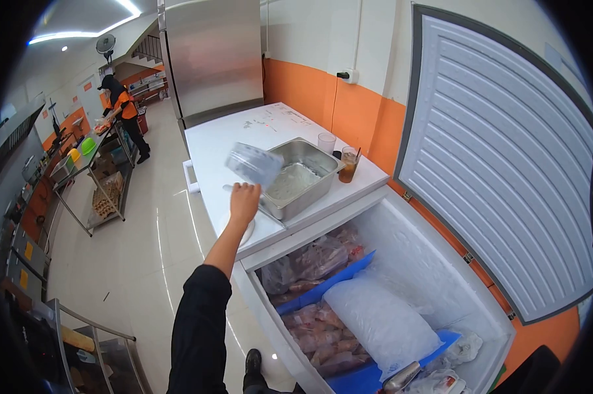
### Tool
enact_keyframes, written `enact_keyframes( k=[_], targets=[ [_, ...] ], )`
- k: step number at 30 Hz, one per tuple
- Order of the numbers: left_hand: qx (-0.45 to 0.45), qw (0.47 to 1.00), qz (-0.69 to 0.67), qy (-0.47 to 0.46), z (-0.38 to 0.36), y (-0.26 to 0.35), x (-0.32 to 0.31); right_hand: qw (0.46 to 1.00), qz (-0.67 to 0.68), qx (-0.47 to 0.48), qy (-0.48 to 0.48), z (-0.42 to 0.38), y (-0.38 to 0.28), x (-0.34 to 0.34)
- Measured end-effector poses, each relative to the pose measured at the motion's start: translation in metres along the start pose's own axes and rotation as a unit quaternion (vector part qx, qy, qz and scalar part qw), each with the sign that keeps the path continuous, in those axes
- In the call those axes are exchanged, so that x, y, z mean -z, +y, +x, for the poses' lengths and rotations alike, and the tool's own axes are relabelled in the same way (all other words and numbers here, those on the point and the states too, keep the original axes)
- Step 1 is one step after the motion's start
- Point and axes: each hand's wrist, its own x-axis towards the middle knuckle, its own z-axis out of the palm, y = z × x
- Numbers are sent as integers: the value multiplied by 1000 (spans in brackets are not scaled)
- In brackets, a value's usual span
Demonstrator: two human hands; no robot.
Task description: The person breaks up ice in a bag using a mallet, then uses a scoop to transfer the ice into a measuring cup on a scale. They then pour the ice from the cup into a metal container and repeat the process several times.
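The left hand [245,199], at the end of a black sleeve [201,315], with its grip closed on the lower edge of a translucent plastic container [254,164], blurred and tilted; the state of the right grip cannot be told from this view. The container is held above the closed freezer lid [221,154], overlapping in view the left rim of a deep steel pan [296,202]; the pan stands near the lid's front edge, toward its wall side, and bears pale, glassy contents on its floor.

Beyond the pan, along the wall-side edge, a clear cup [326,142] stands; nearer the lid's right corner is a glass of amber drink [349,165] with a straw, just beside the pan; dark and red marks lie toward the far corner.

In front of the lid's front edge, the open freezer compartment [401,230] holds bagged meat [319,331] on both sides of a blue panel [329,284], a large bag of ice [378,315] and, at the lower edge of view, a metal scoop [401,379]; the raised lid [500,164] stands against the wall.

Farther off, a steel refrigerator [214,59]; at left, a co-worker [122,108] in orange and black at a steel bench [80,169].
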Motion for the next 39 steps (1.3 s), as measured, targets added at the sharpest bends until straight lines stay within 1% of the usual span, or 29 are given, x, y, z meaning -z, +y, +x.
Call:
enact_keyframes(
  k=[2,3,6,9,11,12,13,14,15,16,17,18,19,22,26,27,30,31,34,38,39],
  targets=[
    [-77,994,54,-49,9,7,-8,1000,4,-3,0,2,1,-4],
    [-81,994,61,-29,14,10,-12,1000,6,-3,-1,2,0,-5],
    [-85,993,82,-23,21,21,-6,1000,12,1,-1,3,-1,0],
    [-99,991,74,-55,14,19,-19,1000,12,1,-1,3,0,-1],
    [26,999,0,18,13,26,-10,1000,13,-1,-2,4,0,-1],
    [89,994,-36,53,9,29,-6,1000,10,-2,1,4,0,-1],
    [189,972,-126,56,7,27,-4,1000,11,-2,1,5,0,-2],
    [285,933,-212,58,4,22,-3,1000,12,-2,-1,4,0,1],
    [379,876,-293,58,-3,16,0,1000,9,-3,0,2,0,0],
    [397,818,-409,77,-14,6,4,1000,8,-4,2,2,0,1],
    [404,732,-539,99,-27,-8,-2,1000,6,-7,2,2,1,0],
    [400,629,-656,120,-40,-19,-9,1000,4,-7,2,2,1,-2],
    [450,574,-677,104,-50,-23,-2,1000,5,-8,0,2,1,-1],
    [429,509,-741,91,-81,-37,-12,1000,6,-10,2,2,3,-1],
    [403,584,-700,78,-99,-31,-22,1000,5,-9,1,4,4,-1],
    [402,579,-706,68,-100,-27,-22,1000,4,-9,3,4,4,0],
    [396,593,-700,44,-99,-9,-25,1000,3,-8,1,7,2,2],
    [392,613,-685,30,-100,-5,-27,1000,1,-8,2,8,1,2],
    [413,639,-648,26,-99,11,-31,1000,2,-8,1,9,0,2],
    [517,706,-483,10,-102,26,-24,1000,1,-7,1,9,-1,5],
    [512,740,-432,57,-108,32,-27,1000,2,-9,1,9,-1,6]
  ],
)
